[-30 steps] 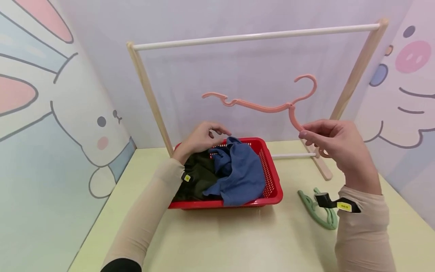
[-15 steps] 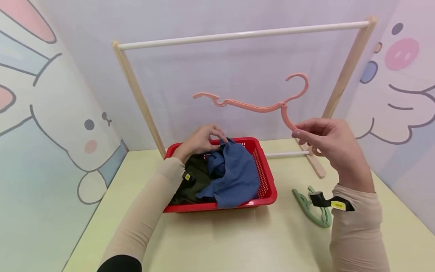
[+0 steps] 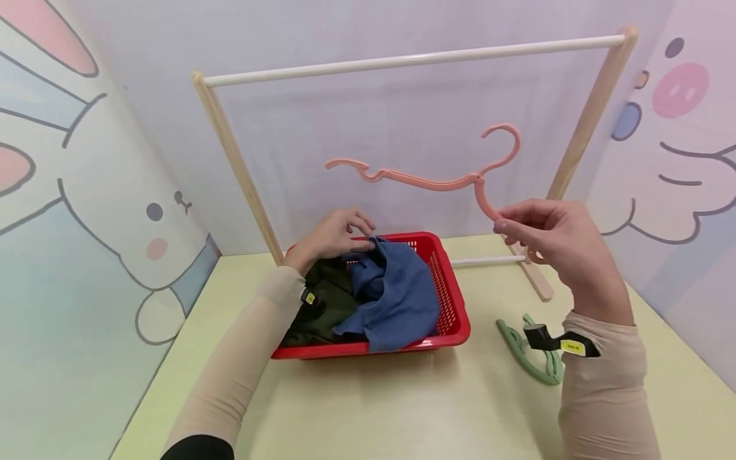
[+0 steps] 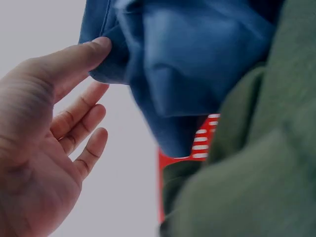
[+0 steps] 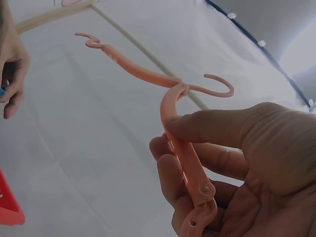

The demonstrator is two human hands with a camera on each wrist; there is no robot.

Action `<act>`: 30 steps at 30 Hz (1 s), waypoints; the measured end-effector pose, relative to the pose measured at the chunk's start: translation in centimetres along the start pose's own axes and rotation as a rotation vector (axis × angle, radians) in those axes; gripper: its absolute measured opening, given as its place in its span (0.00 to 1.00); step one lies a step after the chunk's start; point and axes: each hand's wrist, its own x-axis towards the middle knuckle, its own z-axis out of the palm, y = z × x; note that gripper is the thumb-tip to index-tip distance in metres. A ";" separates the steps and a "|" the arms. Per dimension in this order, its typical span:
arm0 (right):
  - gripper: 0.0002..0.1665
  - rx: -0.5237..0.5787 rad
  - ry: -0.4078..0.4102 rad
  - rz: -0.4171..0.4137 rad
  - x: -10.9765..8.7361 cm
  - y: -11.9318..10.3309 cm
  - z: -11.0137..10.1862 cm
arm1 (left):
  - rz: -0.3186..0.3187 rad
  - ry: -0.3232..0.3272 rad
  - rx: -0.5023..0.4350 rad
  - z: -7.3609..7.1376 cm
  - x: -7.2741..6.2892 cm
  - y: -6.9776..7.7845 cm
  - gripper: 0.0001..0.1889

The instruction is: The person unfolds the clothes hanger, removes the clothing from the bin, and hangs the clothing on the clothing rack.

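"Hands, on your remote feed?"
"Apart: my left hand (image 3: 336, 237) pinched the blue cloth (image 3: 402, 291) near the red basket's (image 3: 458, 329) back edge; my right hand (image 3: 552, 239) gripped the pink hanger (image 3: 434, 185) aloft."
"Risk?"
"That shallow pinch could have let cloth slip."

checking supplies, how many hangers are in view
2: a pink hanger in the right grip and a green hanger on the table, partly behind the right wrist camera. Any under the clothes in the red basket would be hidden.
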 end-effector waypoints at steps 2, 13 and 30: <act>0.15 -0.001 0.000 0.003 0.2 0.1 0.1 | 0.022 0.018 -0.013 -0.7 -0.3 0.4 0.06; 0.15 0.058 0.012 -0.005 1.1 0.5 0.7 | 0.187 0.243 -0.166 -5.2 -2.4 4.6 0.05; 0.19 0.345 0.082 -0.020 1.0 0.4 0.5 | 0.078 0.660 -0.170 -7.4 -6.1 10.4 0.10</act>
